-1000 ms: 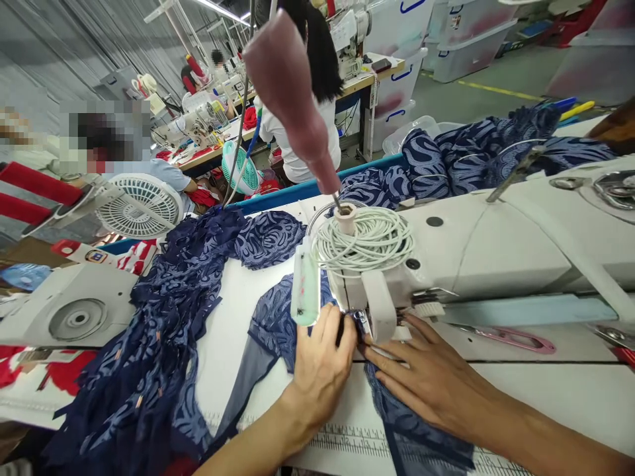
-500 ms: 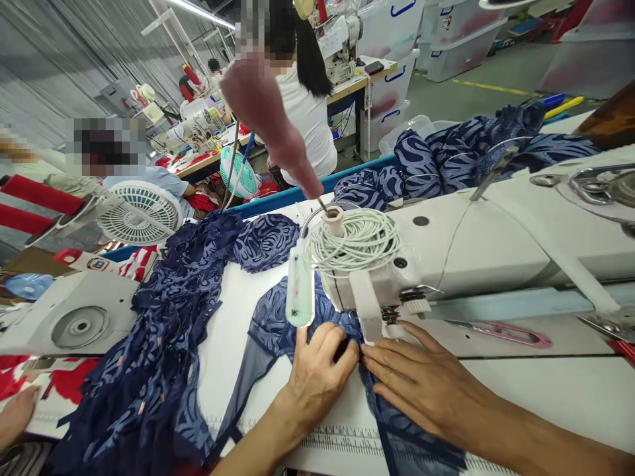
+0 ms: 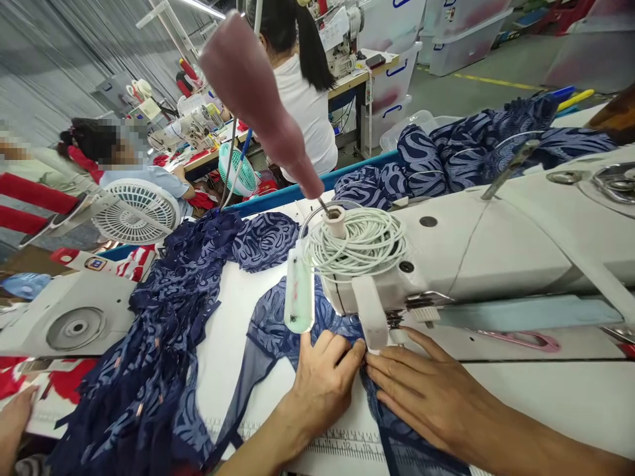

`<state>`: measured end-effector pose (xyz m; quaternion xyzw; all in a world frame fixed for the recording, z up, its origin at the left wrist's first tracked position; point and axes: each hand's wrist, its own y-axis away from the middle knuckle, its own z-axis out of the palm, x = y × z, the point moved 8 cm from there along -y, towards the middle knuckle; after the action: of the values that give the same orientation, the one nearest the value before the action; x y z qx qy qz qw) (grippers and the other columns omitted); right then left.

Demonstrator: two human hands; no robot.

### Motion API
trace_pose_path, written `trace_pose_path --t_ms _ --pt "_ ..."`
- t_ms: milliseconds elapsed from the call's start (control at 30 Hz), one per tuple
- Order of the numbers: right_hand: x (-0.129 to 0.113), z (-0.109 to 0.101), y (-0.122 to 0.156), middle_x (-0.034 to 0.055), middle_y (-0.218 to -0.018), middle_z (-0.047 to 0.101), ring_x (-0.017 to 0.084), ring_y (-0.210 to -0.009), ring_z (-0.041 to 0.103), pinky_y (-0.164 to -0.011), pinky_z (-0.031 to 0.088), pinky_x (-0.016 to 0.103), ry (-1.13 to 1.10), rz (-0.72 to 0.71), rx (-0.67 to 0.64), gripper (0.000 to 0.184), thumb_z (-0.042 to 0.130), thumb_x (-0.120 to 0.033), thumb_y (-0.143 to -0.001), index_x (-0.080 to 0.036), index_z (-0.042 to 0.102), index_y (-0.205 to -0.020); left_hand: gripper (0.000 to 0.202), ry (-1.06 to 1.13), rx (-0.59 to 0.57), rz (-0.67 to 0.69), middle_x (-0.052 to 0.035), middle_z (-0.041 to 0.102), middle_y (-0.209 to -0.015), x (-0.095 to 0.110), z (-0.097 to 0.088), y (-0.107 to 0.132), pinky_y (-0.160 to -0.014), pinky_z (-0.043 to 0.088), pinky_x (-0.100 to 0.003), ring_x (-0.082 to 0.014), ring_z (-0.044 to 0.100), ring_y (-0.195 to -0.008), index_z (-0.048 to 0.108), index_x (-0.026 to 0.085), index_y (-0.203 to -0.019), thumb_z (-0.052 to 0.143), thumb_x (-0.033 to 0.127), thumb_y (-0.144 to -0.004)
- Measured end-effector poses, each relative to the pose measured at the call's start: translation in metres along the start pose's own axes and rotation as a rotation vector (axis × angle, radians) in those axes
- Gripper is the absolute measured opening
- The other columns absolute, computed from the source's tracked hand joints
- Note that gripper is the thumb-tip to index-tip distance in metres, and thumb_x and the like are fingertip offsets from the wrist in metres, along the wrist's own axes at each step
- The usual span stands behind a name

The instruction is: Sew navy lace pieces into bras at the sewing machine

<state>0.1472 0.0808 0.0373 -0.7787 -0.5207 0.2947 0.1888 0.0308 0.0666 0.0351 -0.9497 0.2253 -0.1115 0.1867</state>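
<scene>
A navy patterned lace bra [image 3: 270, 317] lies under the head of a white sewing machine [image 3: 476, 231], its sheer strips trailing toward me. My left hand [image 3: 325, 377] is closed, fingers curled and pinching the fabric just left of the needle area. Beside it, my right hand [image 3: 431, 390] lies flat on the cloth with its fingers stretched out, the tips close to the left hand's. The needle and presser foot are hidden behind the machine head and fingers. A pale green lamp [image 3: 299, 297] hangs just above my left fingers.
A heap of navy lace pieces [image 3: 149, 350] covers the left side. Bundled navy pieces [image 3: 446, 155] sit behind the machine. A coil of pale cord [image 3: 367, 244] and a pink-handled tool [image 3: 268, 99] top the machine head. Pink thread snips [image 3: 540, 340] lie at right. Co-workers sit beyond.
The camera view has shifted slightly. Both hands keep nearly the same place on the fabric. A co-worker at the left has turned their head.
</scene>
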Motion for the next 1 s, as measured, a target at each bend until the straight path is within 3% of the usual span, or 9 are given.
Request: trace_pose_path --t_ms 100,167,467,600,733,900,1000 --pt "-0.002 0.0 0.001 0.0011 -0.102 0.072 0.014 -0.096 0.062 -0.119 0.021 0.041 -0.001 -0.014 0.004 0.024 0.047 -0.018 -0.099 -0.017 0.069 -0.109 0.037 0.006 -0.013 -0.016 -0.0083 0.068 -0.108 0.0 0.0 0.003 -0.09 0.04 -0.041 -0.0228 0.058 -0.108 0.061 0.017 -0.124 0.052 0.007 -0.09" --pt "-0.003 0.0 0.001 0.0021 -0.104 0.072 0.015 -0.096 0.062 -0.119 0.021 0.042 0.014 -0.02 0.011 0.025 0.046 -0.018 -0.1 -0.017 0.07 -0.107 0.037 -0.026 -0.011 -0.01 -0.009 0.068 -0.113 0.001 0.0 0.004 -0.091 0.041 -0.042 -0.023 0.057 -0.113 0.06 0.016 -0.127 0.051 0.009 -0.092" --pt "-0.005 -0.001 0.002 0.0022 -0.108 0.073 0.016 -0.098 0.062 -0.12 0.02 0.044 0.056 -0.043 0.01 0.028 0.045 -0.017 -0.099 -0.017 0.069 -0.113 0.036 -0.032 0.007 -0.003 -0.0089 0.069 -0.112 0.0 0.002 0.001 -0.088 0.048 -0.039 -0.0231 0.059 -0.107 0.06 0.014 -0.128 0.053 0.01 -0.092" --pt "-0.001 0.001 0.001 0.0041 -0.113 0.072 0.017 -0.095 0.063 -0.118 0.023 0.047 0.053 0.002 -0.012 0.028 0.052 -0.019 -0.096 -0.017 0.067 -0.12 0.039 -0.071 -0.046 -0.017 -0.0088 0.069 -0.113 -0.009 0.01 -0.003 -0.085 0.05 -0.038 -0.024 0.059 -0.108 0.058 0.016 -0.129 0.054 0.009 -0.091" --pt "0.004 0.002 -0.003 0.0042 -0.107 0.072 0.019 -0.094 0.062 -0.116 0.024 0.045 0.108 0.028 -0.047 0.034 0.047 -0.024 -0.099 -0.018 0.062 -0.129 0.042 -0.072 -0.064 -0.009 -0.0091 0.068 -0.107 -0.019 0.016 -0.008 -0.083 0.052 -0.037 -0.0252 0.06 -0.106 0.058 0.016 -0.127 0.052 0.005 -0.087" --pt "0.015 0.002 -0.008 0.0021 -0.094 0.071 0.022 -0.097 0.061 -0.099 0.035 0.04 0.165 0.065 -0.083 0.039 0.04 -0.032 -0.102 -0.022 0.058 -0.136 0.038 0.033 -0.062 -0.03 -0.0078 0.067 -0.105 -0.03 0.019 -0.018 -0.077 0.054 -0.033 -0.0226 0.062 -0.098 0.062 0.019 -0.11 0.049 0.001 -0.079" --pt "0.017 -0.002 -0.012 0.0022 -0.095 0.071 0.024 -0.101 0.06 -0.091 0.038 0.038 0.176 0.057 -0.067 0.039 0.044 -0.028 -0.1 -0.023 0.057 -0.137 0.036 0.05 -0.062 -0.037 -0.0098 0.066 -0.105 -0.03 0.015 -0.023 -0.077 0.054 -0.035 -0.0242 0.062 -0.099 0.063 0.018 -0.105 0.048 0.003 -0.077"
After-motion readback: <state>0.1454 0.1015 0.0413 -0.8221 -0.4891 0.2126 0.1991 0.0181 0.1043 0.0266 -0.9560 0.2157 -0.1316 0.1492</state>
